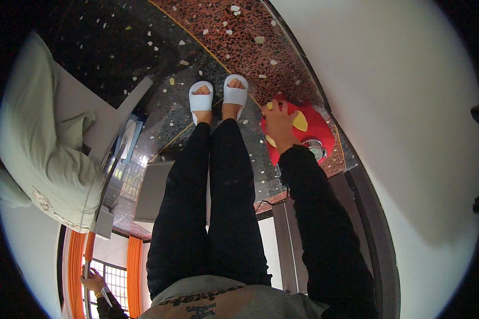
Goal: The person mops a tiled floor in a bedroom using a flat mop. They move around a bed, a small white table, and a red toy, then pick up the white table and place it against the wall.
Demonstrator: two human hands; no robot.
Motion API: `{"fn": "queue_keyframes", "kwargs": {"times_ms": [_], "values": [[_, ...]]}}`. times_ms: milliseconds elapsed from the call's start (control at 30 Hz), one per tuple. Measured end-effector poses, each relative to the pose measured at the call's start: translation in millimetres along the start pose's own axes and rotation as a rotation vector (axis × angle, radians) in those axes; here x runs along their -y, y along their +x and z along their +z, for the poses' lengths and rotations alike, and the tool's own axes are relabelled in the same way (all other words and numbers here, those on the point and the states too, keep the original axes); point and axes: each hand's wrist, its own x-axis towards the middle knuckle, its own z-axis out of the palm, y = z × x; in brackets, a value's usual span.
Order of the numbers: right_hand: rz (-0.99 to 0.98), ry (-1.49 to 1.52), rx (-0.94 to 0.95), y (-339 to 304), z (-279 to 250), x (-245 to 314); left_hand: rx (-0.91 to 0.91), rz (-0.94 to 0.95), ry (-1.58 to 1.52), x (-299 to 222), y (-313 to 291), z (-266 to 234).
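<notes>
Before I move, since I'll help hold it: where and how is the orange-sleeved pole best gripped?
Probably round the orange sleeve, from the picture's right, the left hand's side: it looks thicker than the pole and lies uncovered.

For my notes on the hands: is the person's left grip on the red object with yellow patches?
No, the left grip is around the slim pole with an orange section, apart from the red object.
</notes>
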Motion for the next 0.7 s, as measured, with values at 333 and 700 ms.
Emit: {"fn": "queue_keyframes", "kwargs": {"times_ms": [333,700], "values": [[0.087,-0.057,0.208,-36.9,45.8,-92.3,0.035,-0.012,-0.168,-15.8,-43.0,23.5],[0.268,-0.283,0.346,-81.0,135.1,-185.4,0.057,0.245,0.222,-24.3,-58.0,39.1]]}}
